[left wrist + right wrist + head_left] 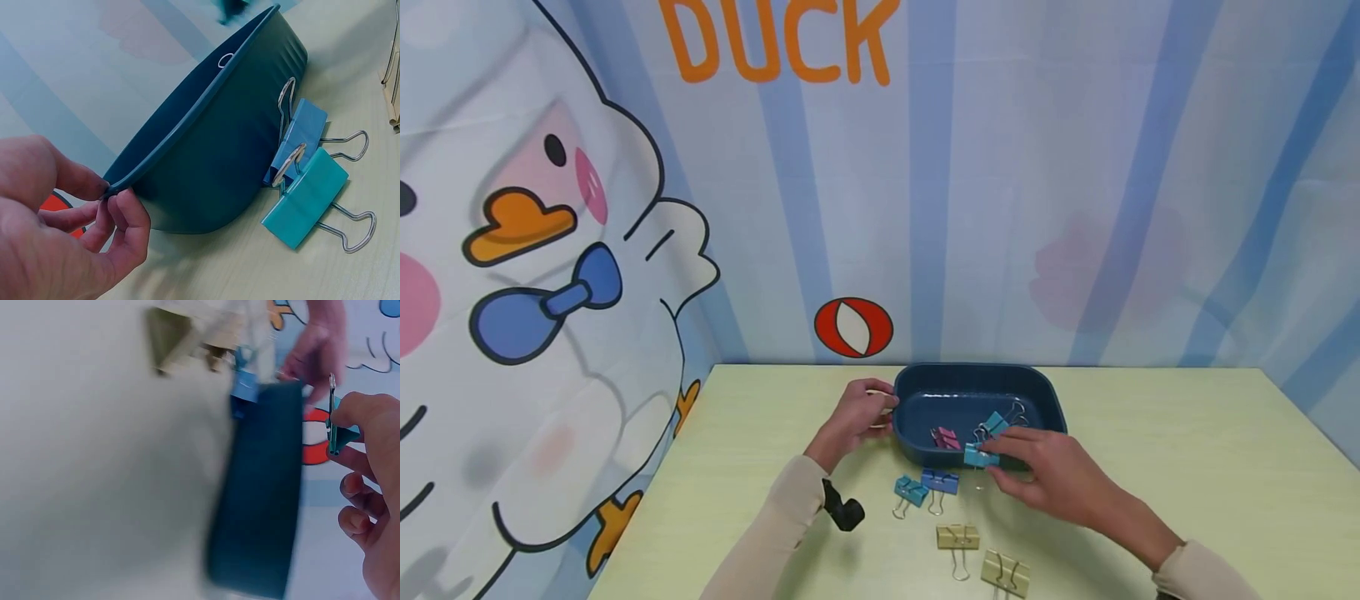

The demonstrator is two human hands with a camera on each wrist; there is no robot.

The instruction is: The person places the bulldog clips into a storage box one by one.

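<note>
My left hand [859, 414] pinches the left rim of a dark blue plastic bin [947, 400]; the left wrist view shows thumb and fingers on that rim. Between the thumb and fingers of my right hand [1060, 471] is a teal binder clip [979, 455], held over the bin's front edge. Inside the bin lie a pink binder clip [947, 437] and a light blue binder clip [996, 423]. Just in front of the bin, a teal binder clip [306, 200] and a blue binder clip [303, 128] rest side by side on the table.
Two yellowish binder clips [957, 537] lie nearer the front of the pale table [1150, 417]. Behind the table hangs a striped cloth backdrop [1000, 167] with a duck print. The right wrist view is partly blurred.
</note>
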